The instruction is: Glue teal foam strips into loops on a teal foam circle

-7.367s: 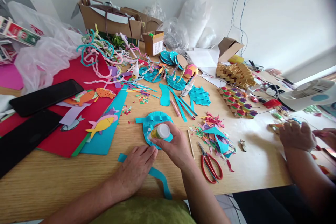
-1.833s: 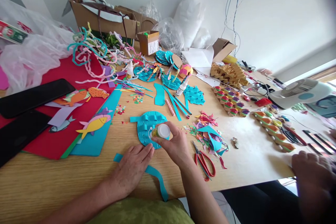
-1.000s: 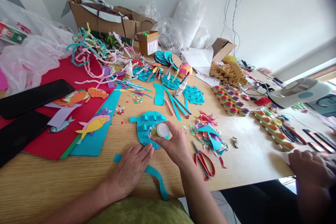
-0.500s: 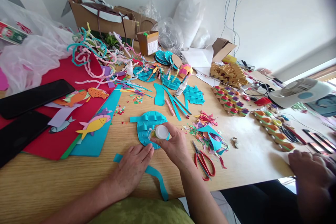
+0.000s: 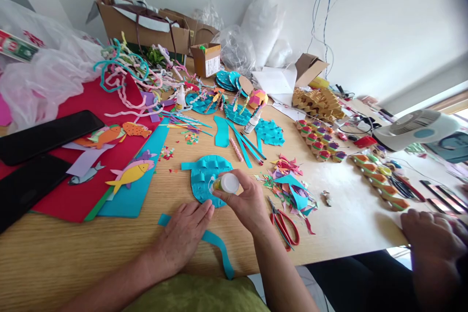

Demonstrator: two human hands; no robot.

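A small white-bottomed glue bottle [image 5: 229, 183] is tipped nozzle-down in my right hand [image 5: 248, 200], over a blue paper disc [image 5: 210, 168] with raised paper loops on it. Whether the nozzle touches the disc I cannot tell. My left hand [image 5: 183, 234] lies fairly flat, fingers stretched, its fingertips at the disc's lower edge. Under that hand runs a blue paper strip [image 5: 221, 246], its middle hidden and both ends showing. Red-handled scissors [image 5: 287, 229] lie on the table to the right of my right hand.
Paper scraps [image 5: 292, 185] heap up right of the disc. Coloured sheets [image 5: 109, 156] with paper fish lie at left, beside black phones. Another glue bottle [image 5: 252, 122] stands beyond the disc. Painted egg-carton pieces [image 5: 380, 183] and another person's hands [image 5: 433, 231] are at right.
My right hand and the glue bottle have shifted slightly to the right over the disc. My left hand has stayed in place.
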